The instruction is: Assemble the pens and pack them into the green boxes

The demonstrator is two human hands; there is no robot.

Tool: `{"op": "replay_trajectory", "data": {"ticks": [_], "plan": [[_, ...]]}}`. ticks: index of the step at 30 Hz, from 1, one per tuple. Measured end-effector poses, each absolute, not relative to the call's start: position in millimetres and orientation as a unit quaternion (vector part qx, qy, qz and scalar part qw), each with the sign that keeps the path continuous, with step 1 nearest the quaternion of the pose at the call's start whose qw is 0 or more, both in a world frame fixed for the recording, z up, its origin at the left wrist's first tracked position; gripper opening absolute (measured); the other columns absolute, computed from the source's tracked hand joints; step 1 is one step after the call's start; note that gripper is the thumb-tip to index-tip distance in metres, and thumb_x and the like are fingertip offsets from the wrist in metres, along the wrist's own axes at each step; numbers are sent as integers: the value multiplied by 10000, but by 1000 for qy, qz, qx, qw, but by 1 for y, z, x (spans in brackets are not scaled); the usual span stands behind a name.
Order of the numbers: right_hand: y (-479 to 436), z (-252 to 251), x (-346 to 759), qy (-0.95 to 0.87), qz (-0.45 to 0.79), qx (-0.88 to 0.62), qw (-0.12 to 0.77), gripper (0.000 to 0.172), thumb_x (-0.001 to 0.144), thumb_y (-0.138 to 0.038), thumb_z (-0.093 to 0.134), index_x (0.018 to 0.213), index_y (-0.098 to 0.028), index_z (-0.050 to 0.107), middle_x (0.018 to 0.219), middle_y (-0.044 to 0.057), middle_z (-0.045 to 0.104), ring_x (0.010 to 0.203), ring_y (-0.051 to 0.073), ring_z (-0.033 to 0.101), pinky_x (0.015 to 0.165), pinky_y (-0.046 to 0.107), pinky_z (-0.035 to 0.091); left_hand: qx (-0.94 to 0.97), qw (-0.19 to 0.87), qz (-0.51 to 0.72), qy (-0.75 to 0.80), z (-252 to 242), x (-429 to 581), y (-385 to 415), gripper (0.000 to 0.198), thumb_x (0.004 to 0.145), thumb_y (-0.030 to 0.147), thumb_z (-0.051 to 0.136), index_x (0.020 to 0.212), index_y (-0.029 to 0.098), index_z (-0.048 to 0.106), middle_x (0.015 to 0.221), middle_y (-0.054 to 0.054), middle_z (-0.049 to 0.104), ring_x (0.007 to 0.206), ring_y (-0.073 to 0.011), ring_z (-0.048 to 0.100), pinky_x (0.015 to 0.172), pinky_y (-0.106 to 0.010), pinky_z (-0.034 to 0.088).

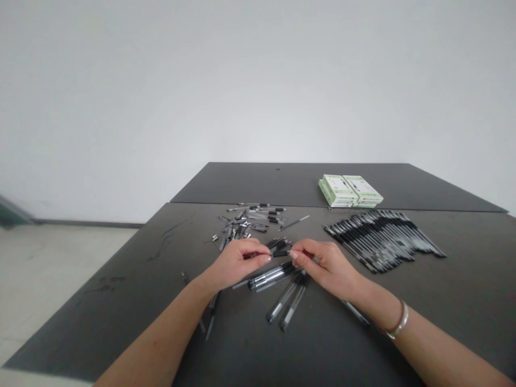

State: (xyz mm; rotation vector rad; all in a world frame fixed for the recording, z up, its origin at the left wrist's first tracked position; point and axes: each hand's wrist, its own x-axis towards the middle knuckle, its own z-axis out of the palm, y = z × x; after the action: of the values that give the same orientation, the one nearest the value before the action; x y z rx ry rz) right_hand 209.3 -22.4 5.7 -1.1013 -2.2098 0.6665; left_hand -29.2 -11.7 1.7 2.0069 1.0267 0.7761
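Head view: the left hand (pixel 236 264) and right hand (pixel 327 267) meet above the tabletop (pixel 121 279). The fingers of both pinch a short black pen part (pixel 281 252), which spans the gap between their fingertips, just above loose pens (pixel 274 275).

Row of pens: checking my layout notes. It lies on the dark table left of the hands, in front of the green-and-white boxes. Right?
No. The head view shows the row of pens right of the hands, past the right hand, not left. It does lie on the dark table, in front of the green-and-white boxes.
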Motion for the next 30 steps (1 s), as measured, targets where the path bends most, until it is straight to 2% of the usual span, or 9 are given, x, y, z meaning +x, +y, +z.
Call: {"op": "replay_trajectory", "data": {"ticks": [3,7,16,19,23,30], "plan": [[-23,7,210,-837,225,-410,284,186,954,-322,479,905,-192,603,733,-7,611,640,117,543,598,226,383,783,370,303,398,1,-29,-11,181,860,241,590,846,134,735,744,-24,605,715,-140,565,666,-246,407],[-23,6,209,-844,213,-401,285,192,965,-296,455,894,-191,599,757,2,608,692,124,557,650,232,396,788,357,309,395,0,-29,-11,172,851,228,600,834,129,740,732,-29,605,715,-144,565,673,-253,409],[-24,3,207,-835,219,-405,303,170,960,-268,463,895,-192,600,749,-1,612,693,124,567,656,232,406,796,334,313,395,-2,-30,-9,170,855,240,603,847,140,740,745,-27,608,717,-142,568,669,-246,410],[-23,1,208,-826,214,-412,320,174,956,-279,475,889,-190,608,733,-5,615,662,119,560,635,230,403,790,352,296,406,-2,-34,-8,254,900,309,540,860,145,729,768,-26,634,730,-146,573,673,-245,405],[-22,0,209,-823,212,-417,322,176,949,-290,489,884,-188,616,721,-4,615,643,121,554,617,234,399,775,379,252,438,1,-37,-8,436,932,413,458,683,131,677,581,12,557,582,-121,495,564,-227,343],[-22,0,206,-812,255,-425,308,199,948,-287,464,822,-190,584,683,-8,602,624,126,550,604,239,400,782,358,281,426,4,-34,-9,306,896,338,521,761,138,709,721,-28,665,706,-154,579,656,-236,403]]}}
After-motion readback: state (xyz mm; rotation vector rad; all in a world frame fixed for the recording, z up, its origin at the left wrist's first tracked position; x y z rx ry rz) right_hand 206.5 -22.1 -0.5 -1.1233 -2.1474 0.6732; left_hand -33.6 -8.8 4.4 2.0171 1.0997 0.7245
